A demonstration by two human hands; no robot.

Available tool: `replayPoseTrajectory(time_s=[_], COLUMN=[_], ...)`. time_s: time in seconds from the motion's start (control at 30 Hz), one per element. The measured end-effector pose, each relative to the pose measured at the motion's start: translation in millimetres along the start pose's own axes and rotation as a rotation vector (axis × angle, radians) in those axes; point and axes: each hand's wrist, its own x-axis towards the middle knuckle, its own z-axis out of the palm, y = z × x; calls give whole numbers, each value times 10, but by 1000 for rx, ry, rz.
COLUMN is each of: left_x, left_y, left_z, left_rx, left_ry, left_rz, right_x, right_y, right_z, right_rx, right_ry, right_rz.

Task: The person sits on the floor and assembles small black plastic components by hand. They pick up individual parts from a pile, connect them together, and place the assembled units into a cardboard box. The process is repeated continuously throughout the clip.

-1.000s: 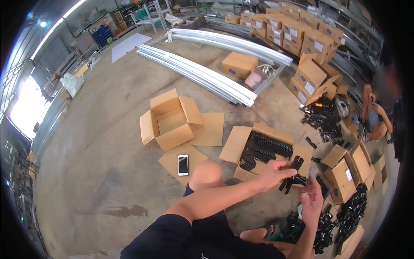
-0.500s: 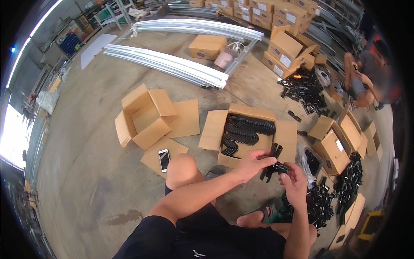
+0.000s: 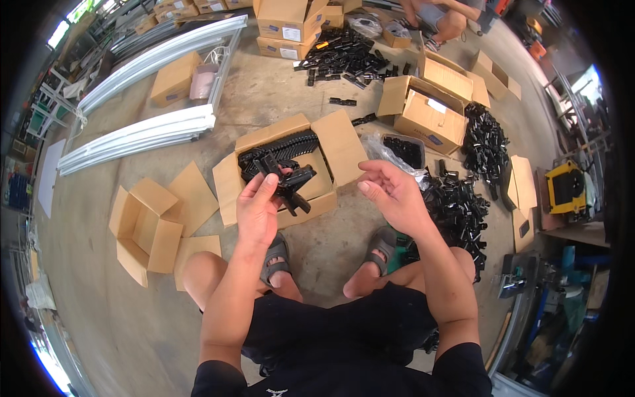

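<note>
In front of me my left hand (image 3: pixel 258 208) is closed on several black plastic brackets (image 3: pixel 296 180), which stick out at different angles past the thumb. They hang over the near side of an open cardboard box (image 3: pixel 342 147). Inside it, black brackets (image 3: pixel 291 143) of the same look lie nested in neat rows, partly hidden by my hand and its load. My right hand (image 3: pixel 395 198) hovers to the right of that box, fingers apart and slightly curled, nothing visible in it. Below and right of it spreads a loose heap of black brackets (image 3: pixel 456 215).
An empty open carton (image 3: pixel 149 228) stands at left. Further right are an open box (image 3: pixel 430 122), a bag-lined tub (image 3: pixel 405 151) and another black heap (image 3: pixel 486 145). White metal profiles (image 3: pixel 142 135) lie far left. Another person (image 3: pixel 450 20) sits at the back near a black pile (image 3: pixel 344 56).
My view has swung to the right. My right hand has come off the black brackets and now sits apart to the right; my left hand still holds them.
</note>
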Motion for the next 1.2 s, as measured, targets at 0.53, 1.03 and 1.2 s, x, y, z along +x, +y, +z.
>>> replayPoseTrajectory(time_s=[0.53,1.03,1.2], left_x=[744,1957,2452], left_y=[637,1310,1253], left_z=[-659,-2197,-2569], left_rx=[13,1141,1228], left_ry=[332,127,10], left_rz=[155,-76,-185], right_x=[-154,-70,226], right_y=[-215,-568,-625], right_z=[-302,38,251], right_rx=[-162,-390,-560], right_ry=[90,-95,-237], right_rz=[-71,-125,-154])
